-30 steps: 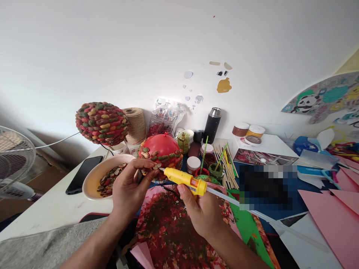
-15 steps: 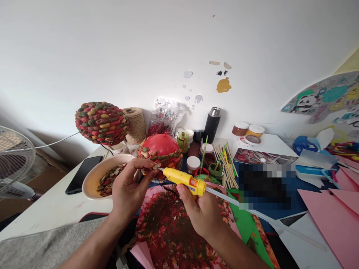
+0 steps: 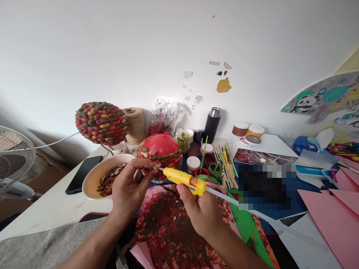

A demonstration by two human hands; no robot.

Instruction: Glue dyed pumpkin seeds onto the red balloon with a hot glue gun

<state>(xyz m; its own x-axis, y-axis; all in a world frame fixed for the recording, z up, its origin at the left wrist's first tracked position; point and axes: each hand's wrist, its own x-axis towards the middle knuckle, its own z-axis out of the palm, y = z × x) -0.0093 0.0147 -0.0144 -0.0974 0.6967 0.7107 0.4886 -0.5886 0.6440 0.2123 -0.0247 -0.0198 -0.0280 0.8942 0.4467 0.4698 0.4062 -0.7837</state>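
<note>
Between thumb and fingertips, my left hand [image 3: 129, 183] pinches a peanut shell half [image 3: 157, 166], its pale side showing. My right hand [image 3: 203, 211] grips a yellow hot glue gun [image 3: 185, 181] with a long clear glue stick [image 3: 232, 200] coming out of its back. The nozzle is at the shell's edge. Just behind them stands a red balloon [image 3: 161, 144], its lower part covered with painted shells in red, green and tan. A bowl [image 3: 89, 183] of painted shells is left of my left hand.
A finished-looking shell-covered ball [image 3: 101, 123], a twine spool [image 3: 134, 125] and a phone [image 3: 83, 175] are at left. Paint jars [image 3: 193, 163], wooden sticks [image 3: 228, 168] and a black flask [image 3: 212, 125] stand behind. Paint-stained paper [image 3: 179, 231] lies below my hands; pink paper [image 3: 331, 220] lies right.
</note>
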